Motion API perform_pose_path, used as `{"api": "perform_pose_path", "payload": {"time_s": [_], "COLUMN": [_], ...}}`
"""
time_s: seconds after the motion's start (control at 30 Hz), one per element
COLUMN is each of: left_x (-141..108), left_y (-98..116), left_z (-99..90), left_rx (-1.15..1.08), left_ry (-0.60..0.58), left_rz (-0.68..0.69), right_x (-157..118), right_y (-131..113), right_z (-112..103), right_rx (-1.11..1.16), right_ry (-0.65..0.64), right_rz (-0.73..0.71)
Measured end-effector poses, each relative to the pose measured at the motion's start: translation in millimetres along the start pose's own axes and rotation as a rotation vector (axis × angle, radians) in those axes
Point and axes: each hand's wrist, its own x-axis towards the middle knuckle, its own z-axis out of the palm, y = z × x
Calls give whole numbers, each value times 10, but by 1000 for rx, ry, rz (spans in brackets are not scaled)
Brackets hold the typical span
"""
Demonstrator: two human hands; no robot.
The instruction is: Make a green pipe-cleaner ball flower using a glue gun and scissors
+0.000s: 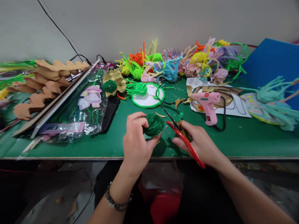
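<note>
My left hand (137, 138) curls its fingers and thumb around a dark green ball wound from pipe cleaners (154, 125), held just above the front of the table. Close to its right, my right hand (198, 140) grips a red-handled tool (187, 143). A thin dark part points up and left from that tool, and some yellow shows near the palm; whether it is pliers or scissors I cannot tell. Beyond both hands lies a white disc with a green fuzzy rim (148, 101), with a bright green pipe-cleaner bundle (140, 89) on its left side.
A pink glue gun (207, 104) rests on printed paper (235, 104) at right. Colourful pipe-cleaner pieces (173, 67) pile against the wall. At left are a plastic bag (77, 109), cardboard egg trays (35, 99) and another dark green ball (109, 86). A blue panel (271, 62) stands back right.
</note>
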Motion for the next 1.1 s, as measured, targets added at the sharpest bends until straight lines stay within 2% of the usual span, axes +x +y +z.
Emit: {"api": "perform_pose_path", "payload": {"time_s": [0.1,0.23,0.3,0.53,1.1], "left_x": [8,18,24,24,22], "left_y": [-25,-55,-57,-53,-87], "left_z": [7,-4,-20,-45,-43], "left_rx": [13,18,46,191,218], "left_ry": [41,98,89,16,38], "left_rz": [-50,-50,-49,-14,147], "right_x": [-18,-84,-103,-102,-131], "right_y": [22,17,9,58,98], "right_z": [6,-16,-29,-27,-57], "right_rx": [-21,-96,-119,-186,-261], "right_ry": [111,148,157,147,11], "right_rz": [-27,-109,-115,-105,-82]}}
